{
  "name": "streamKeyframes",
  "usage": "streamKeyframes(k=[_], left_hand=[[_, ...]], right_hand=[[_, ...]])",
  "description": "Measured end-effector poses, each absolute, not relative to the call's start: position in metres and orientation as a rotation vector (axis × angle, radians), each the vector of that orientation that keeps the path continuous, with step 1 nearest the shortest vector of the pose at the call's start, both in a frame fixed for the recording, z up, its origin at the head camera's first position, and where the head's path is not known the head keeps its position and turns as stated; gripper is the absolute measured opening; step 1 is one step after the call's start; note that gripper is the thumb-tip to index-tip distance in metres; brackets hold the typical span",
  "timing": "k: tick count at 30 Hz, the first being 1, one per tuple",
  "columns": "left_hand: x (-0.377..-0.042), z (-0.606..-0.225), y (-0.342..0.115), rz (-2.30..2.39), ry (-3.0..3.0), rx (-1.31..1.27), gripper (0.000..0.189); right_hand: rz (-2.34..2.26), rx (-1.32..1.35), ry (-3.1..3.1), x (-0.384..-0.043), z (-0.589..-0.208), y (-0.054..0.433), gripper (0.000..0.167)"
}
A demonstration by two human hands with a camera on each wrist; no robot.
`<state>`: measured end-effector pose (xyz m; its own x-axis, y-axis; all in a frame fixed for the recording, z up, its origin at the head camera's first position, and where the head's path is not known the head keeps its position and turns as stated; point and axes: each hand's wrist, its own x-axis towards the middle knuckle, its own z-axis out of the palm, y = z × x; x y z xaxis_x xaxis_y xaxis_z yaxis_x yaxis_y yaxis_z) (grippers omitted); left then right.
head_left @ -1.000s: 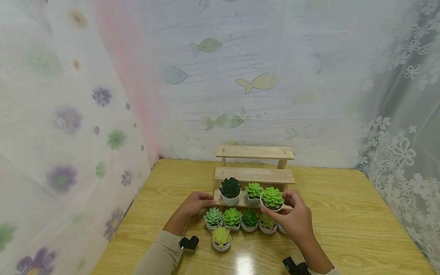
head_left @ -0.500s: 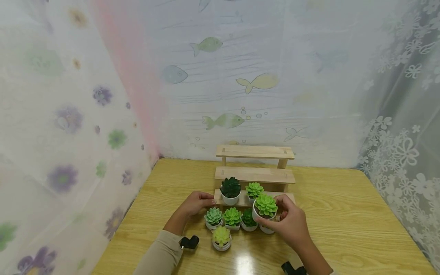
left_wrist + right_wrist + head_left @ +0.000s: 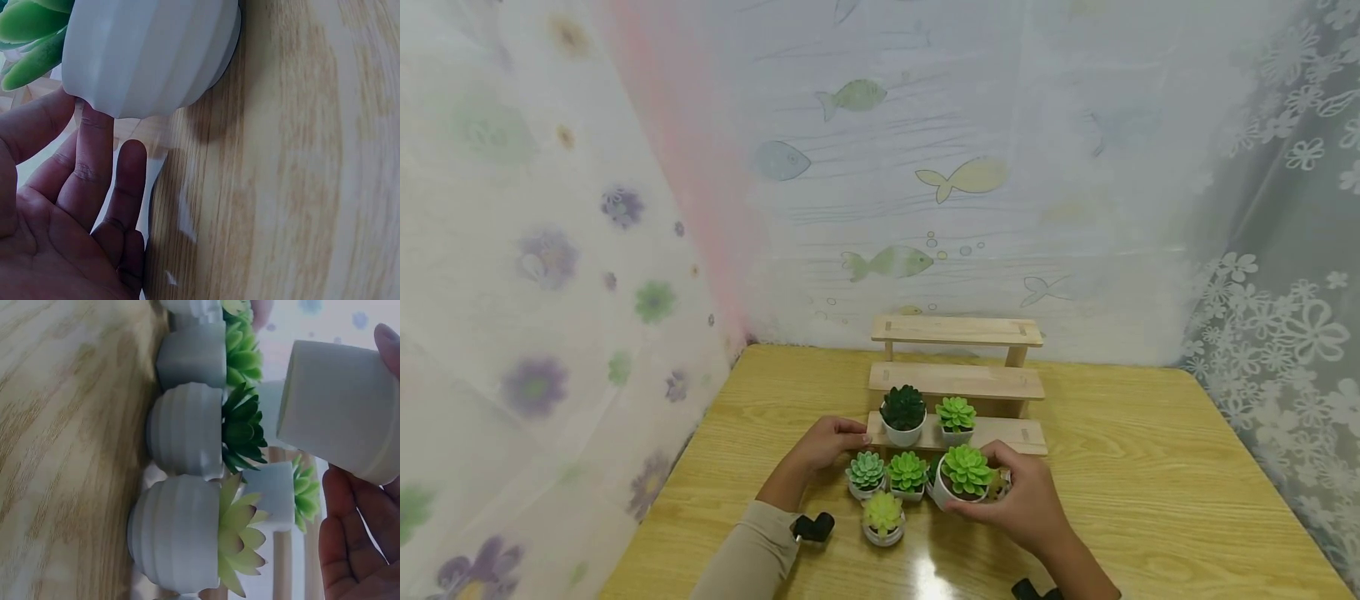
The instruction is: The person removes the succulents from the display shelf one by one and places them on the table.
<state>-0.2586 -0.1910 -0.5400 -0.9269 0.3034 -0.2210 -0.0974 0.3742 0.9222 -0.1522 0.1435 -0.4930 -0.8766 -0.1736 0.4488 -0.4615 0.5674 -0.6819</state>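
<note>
My right hand [image 3: 1026, 500] grips a bright green potted succulent [image 3: 966, 472] by its white pot [image 3: 340, 406], raised in front of the three-tier wooden stand [image 3: 955, 381]. My left hand [image 3: 829, 443] pinches the left end of the stand's lowest shelf [image 3: 1000, 432]; in the left wrist view a ribbed white pot [image 3: 150, 56] partly hides those fingertips. That shelf bears a dark green succulent [image 3: 903, 408] at left and a bright green one [image 3: 956, 413] near its middle. The held plant and right hand largely cover dark green [image 3: 240, 428] and yellowish [image 3: 237, 540] succulents.
On the table [image 3: 1150, 467], a pale green succulent [image 3: 867, 472] and a bright green one [image 3: 907, 472] stand before the stand. A yellow-green succulent [image 3: 883, 513] sits nearer the person. A fish-printed curtain [image 3: 880, 183] hangs behind.
My right hand has carried the bright green succulent left and toward the person, from the lowest shelf's right part to over the front row. The left hand has stayed at the shelf end.
</note>
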Motion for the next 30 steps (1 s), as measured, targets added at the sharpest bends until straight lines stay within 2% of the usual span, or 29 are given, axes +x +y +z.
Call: streamKeyframes(k=[25, 30], left_hand=[[-0.258, -0.540, -0.190, 1.582, 2.281, 0.181, 0.040], [-0.258, -0.539, -0.190, 1.574, 2.288, 0.186, 0.040]], right_hand=[[1.140, 0.696, -2.496, -0.146, -0.495, 0.133, 0.053], [1.105, 0.732, -2.468, -0.144, -0.493, 0.130, 0.057]])
